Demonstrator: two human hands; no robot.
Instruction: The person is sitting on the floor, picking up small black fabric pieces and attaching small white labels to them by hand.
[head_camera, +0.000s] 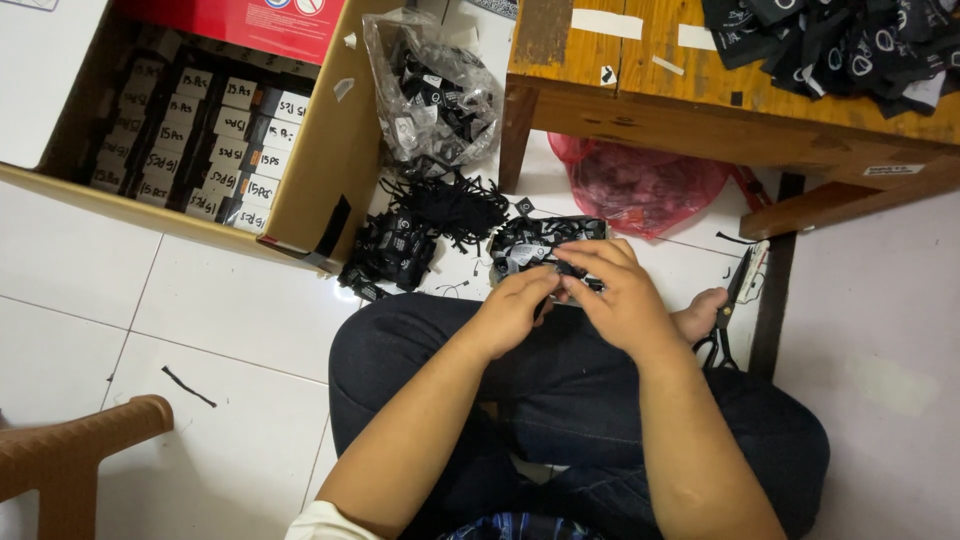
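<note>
I sit cross-legged on a white tiled floor. My left hand (518, 305) and my right hand (618, 290) meet above my knees, both pinching a small stack of black woven labels (566, 270). Just beyond them on the floor lies a bundle of the same black labels in clear wrap (535, 243). More black label bundles (393, 250) and a heap of loose black strips (455, 205) lie to the left of that. What the fingers hold between them is partly hidden.
A cardboard box (330, 150) with rows of tagged black bundles stands at the left. A clear bag of labels (435, 95), a red plastic bag (640, 185), black scissors (728, 310), a wooden table (700, 110) with labels, and a brown chair arm (80, 440) surround me.
</note>
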